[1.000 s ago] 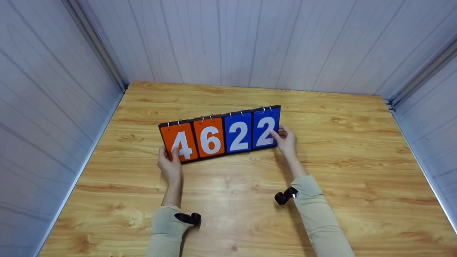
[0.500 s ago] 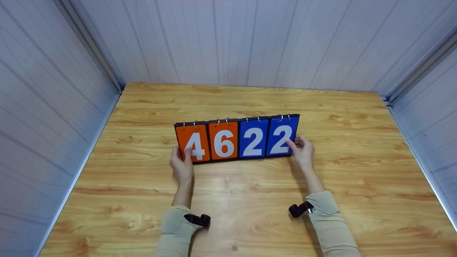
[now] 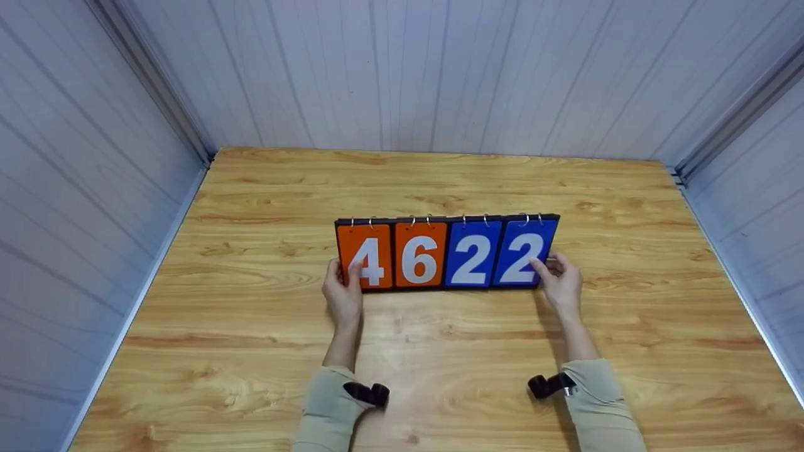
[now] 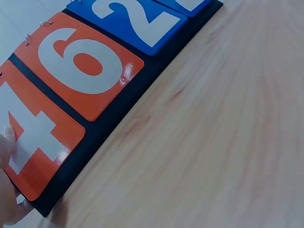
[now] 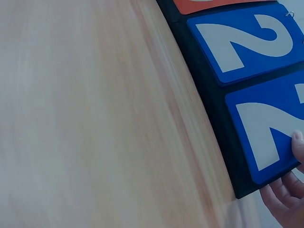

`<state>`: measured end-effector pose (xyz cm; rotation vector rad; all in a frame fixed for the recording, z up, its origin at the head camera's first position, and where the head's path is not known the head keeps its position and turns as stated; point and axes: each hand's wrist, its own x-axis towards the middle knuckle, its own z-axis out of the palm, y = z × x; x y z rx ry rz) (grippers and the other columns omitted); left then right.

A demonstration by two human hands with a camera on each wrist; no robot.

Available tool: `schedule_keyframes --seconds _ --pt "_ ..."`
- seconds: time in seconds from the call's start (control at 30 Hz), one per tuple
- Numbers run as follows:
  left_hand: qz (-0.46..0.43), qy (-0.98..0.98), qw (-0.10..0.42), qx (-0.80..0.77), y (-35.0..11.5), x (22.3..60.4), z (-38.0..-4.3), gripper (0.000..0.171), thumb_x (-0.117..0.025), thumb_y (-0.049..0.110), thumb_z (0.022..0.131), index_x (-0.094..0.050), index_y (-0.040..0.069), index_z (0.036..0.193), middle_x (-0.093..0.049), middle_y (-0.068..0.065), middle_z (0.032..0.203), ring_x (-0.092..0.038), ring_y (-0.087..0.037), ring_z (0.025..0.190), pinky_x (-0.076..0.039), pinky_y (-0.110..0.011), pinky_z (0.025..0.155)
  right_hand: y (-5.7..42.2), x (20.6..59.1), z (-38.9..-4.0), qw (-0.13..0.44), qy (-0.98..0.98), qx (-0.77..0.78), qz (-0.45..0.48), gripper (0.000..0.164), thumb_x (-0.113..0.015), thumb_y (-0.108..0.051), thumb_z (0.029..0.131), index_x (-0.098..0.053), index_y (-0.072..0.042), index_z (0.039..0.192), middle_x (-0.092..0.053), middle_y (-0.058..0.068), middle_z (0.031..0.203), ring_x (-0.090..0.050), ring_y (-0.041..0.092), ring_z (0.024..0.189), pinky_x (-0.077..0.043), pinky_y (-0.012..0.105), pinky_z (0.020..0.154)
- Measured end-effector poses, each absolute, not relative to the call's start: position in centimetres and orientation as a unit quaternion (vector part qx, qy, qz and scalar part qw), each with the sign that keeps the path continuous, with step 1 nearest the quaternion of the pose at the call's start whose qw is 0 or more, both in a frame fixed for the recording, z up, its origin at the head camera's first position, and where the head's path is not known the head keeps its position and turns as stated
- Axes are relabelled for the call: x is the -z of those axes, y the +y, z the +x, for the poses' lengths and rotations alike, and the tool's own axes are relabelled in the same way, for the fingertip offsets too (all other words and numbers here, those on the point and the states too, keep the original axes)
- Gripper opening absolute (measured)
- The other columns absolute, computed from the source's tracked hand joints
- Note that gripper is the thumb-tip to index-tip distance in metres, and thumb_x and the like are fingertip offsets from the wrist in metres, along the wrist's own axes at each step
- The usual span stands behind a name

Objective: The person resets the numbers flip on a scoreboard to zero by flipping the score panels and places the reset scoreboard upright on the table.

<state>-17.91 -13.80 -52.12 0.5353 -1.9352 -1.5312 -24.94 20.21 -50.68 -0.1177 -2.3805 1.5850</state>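
Note:
A flip scoreboard (image 3: 421, 254) with a black backing faces the head camera, its top leaning away. Two orange cards read 4 and 6, two blue cards read 2 and 2, all hung on metal rings along the top edge. My left hand (image 3: 343, 295) grips the left end, thumb over the 4 card and fingers behind the board. At the other end my right hand (image 3: 561, 285) pinches the board, its thumb on the last blue card (image 5: 266, 133) and fingers behind. The orange 6 card (image 4: 90, 66) shows fully in the left wrist view.
The board is over the middle of a wood-grain table (image 3: 440, 351). Pale panel walls (image 3: 408, 75) stand behind and at both sides. A small black wrist camera (image 3: 377, 395) is on the left sleeve, another (image 3: 541, 386) on the right.
Both hands have carried the scoreboard to the right and a little nearer. Its tilt has levelled, the right end coming down. The grip at both ends and the shown numbers stay the same.

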Motion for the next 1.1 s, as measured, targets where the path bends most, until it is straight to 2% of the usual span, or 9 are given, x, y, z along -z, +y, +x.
schedule_keyframes --seconds 0.13,0.4,0.7,0.87,1.0,1.1 --pt "0.196 -0.735 0.304 0.574 -13.3 52.1 -17.9 0.015 -0.061 0.014 0.084 -0.055 0.001 0.088 -0.053 -0.007 0.073 -0.048 -0.015 0.066 -0.040 -0.025 0.056 20.8 50.7 -24.6 0.137 -0.823 -0.550 -0.043 0.020 -0.067 -0.006 0.078 -0.058 0.010 0.089 -0.060 0.017 0.080 -0.051 -0.001 0.064 -0.042 0.012 0.061" --pt "0.179 -0.740 0.308 0.571 -13.2 52.2 -17.7 0.018 -0.063 0.016 0.083 -0.056 0.001 0.089 -0.055 -0.008 0.074 -0.050 -0.016 0.065 -0.041 -0.024 0.056 21.1 50.8 -24.1 0.147 -0.824 -0.545 -0.046 0.019 -0.067 -0.005 0.078 -0.058 0.009 0.087 -0.060 0.018 0.079 -0.051 -0.002 0.064 -0.041 0.012 0.061" --pt "0.178 -0.735 0.311 0.576 -13.7 52.2 -17.6 0.015 -0.063 0.012 0.083 -0.056 -0.001 0.087 -0.056 -0.008 0.073 -0.049 -0.016 0.063 -0.040 -0.025 0.053 20.7 50.6 -24.3 0.145 -0.818 -0.553 -0.067 0.028 -0.071 -0.013 0.076 -0.060 0.007 0.093 -0.060 0.016 0.084 -0.052 0.001 0.068 -0.042 0.012 0.063" --pt "0.171 -0.727 0.312 0.587 -13.8 52.2 -17.7 0.017 -0.062 0.011 0.083 -0.057 -0.004 0.090 -0.059 -0.012 0.078 -0.052 -0.018 0.067 -0.043 -0.026 0.056 20.3 50.0 -23.9 0.205 -0.791 -0.572 -0.074 0.038 -0.075 -0.014 0.070 -0.058 0.006 0.097 -0.060 0.016 0.087 -0.053 0.006 0.071 -0.043 0.014 0.063" --pt "0.167 -0.722 0.315 0.594 -13.9 51.9 -17.8 0.018 -0.062 0.010 0.082 -0.057 -0.006 0.091 -0.060 -0.015 0.081 -0.053 -0.022 0.069 -0.044 -0.031 0.059 19.8 50.3 -24.0 0.262 -0.748 -0.606 -0.067 0.036 -0.079 -0.011 0.065 -0.058 0.005 0.089 -0.058 0.011 0.079 -0.053 0.008 0.068 -0.044 0.015 0.061" --pt "0.165 -0.724 0.316 0.591 -13.8 50.8 -17.5 0.017 -0.062 0.006 0.082 -0.056 -0.008 0.090 -0.059 -0.018 0.081 -0.053 -0.025 0.070 -0.044 -0.035 0.060 19.5 51.2 -24.4 0.278 -0.720 -0.633 -0.060 0.034 -0.082 -0.011 0.061 -0.058 0.000 0.083 -0.058 0.008 0.075 -0.054 0.009 0.065 -0.044 0.014 0.059"
